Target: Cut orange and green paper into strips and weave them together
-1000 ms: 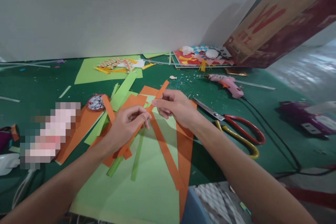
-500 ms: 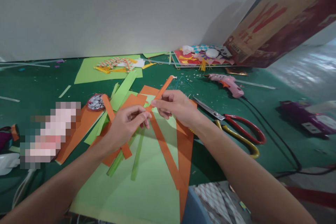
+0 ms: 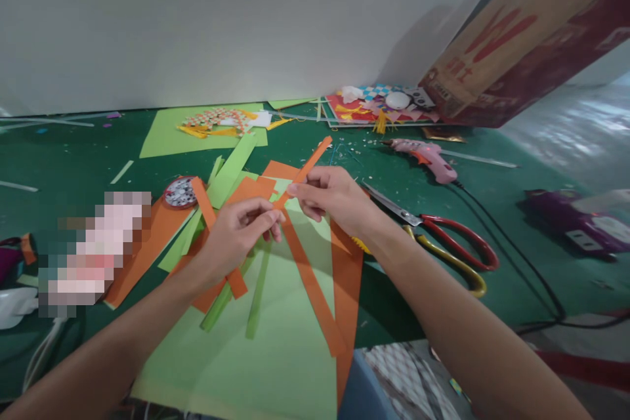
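Both hands pinch one narrow orange paper strip [image 3: 313, 159] held just above the green mat. My left hand [image 3: 240, 234] grips its lower part with thumb and fingers closed. My right hand [image 3: 332, 198] pinches it higher up, and the free end sticks out up and to the right. Under the hands lie a light green sheet [image 3: 275, 341], more orange strips [image 3: 315, 292] and green strips [image 3: 258, 298].
Scissors with red and yellow handles [image 3: 443, 243] lie right of my right wrist. A pink glue gun [image 3: 427, 159] with a black cord sits behind them. A round tin [image 3: 180, 191], woven paper pieces [image 3: 221, 121] and a leaning cardboard box [image 3: 522, 39] are further off.
The orange strip has slid up and to the right through my fingers, so more of it sticks out past my right hand. My left hand has stayed in place.
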`<state>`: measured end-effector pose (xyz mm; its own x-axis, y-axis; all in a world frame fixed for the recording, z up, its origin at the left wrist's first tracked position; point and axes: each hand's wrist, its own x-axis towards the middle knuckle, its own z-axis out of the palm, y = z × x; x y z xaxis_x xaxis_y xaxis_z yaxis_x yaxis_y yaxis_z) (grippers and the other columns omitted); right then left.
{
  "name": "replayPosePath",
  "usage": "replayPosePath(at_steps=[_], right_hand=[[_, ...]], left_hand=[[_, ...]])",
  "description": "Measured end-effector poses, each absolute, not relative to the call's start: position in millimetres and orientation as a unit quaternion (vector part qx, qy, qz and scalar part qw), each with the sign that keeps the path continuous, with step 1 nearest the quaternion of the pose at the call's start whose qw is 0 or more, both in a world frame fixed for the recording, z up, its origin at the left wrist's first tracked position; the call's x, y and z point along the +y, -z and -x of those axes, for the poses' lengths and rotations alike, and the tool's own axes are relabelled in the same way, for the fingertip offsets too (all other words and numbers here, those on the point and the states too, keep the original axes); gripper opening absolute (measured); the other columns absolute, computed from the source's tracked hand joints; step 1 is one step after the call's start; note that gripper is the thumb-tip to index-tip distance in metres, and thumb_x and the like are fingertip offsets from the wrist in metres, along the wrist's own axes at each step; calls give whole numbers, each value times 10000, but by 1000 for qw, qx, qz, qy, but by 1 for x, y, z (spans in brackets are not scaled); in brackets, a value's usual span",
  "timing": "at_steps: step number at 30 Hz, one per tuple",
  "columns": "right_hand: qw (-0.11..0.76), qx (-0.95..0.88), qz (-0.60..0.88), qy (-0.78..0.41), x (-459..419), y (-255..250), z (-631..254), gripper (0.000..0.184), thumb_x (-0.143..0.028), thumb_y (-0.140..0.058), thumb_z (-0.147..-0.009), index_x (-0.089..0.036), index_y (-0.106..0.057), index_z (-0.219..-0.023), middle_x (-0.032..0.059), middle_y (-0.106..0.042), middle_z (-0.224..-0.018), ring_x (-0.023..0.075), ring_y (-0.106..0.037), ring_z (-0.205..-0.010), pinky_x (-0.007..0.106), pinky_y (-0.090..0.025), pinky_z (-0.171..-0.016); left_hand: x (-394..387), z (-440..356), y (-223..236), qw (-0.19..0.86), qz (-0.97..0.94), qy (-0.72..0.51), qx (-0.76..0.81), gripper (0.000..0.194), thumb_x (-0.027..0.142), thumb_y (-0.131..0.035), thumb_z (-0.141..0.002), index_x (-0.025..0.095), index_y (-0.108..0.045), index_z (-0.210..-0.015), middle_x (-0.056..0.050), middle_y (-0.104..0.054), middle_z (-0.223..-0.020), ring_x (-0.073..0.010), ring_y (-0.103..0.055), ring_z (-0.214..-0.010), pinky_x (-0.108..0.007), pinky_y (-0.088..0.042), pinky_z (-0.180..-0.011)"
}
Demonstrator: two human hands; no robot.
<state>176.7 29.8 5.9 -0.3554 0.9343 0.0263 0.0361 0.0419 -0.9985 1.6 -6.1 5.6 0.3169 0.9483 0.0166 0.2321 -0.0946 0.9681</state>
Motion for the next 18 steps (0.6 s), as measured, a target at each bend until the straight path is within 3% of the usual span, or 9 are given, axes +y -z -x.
replayPosePath(at_steps=[3, 10, 18], right_hand=[[426, -581, 396, -570, 29, -8, -176, 455, -473, -710, -671, -185, -395, -513, -80, -402, -398, 39, -359, -346, 227, -237, -398], [365, -627, 385, -570, 28, -3, -174, 414, -457, -666, -730, -166, -453, -527, -69, -423, -409, 51, -417, -380, 219, -289, -423], [417, -592, 401, -561, 30, -8, -178, 448, -490, -695, -687, -179, -416, -525, -82, -392, -415, 46, -388, -372, 221, -269, -411]], left_hand=[[-6, 0, -4, 498, -644, -363, 454, 194, 286, -515, -833, 180, -603, -697, 12, -613, -600, -114, -553, -585, -239, -435, -588], [-6, 0, -5, 496, -645, -363, 454, 199, 305, -522, -840, 183, -616, -715, 12, -624, -618, -109, -552, -592, -232, -436, -590], [-5, 0, -4, 495, -646, -367, 451, 205, 311, -519, -837, 179, -622, -720, -1, -633, -620, -117, -562, -589, -235, -450, -578]])
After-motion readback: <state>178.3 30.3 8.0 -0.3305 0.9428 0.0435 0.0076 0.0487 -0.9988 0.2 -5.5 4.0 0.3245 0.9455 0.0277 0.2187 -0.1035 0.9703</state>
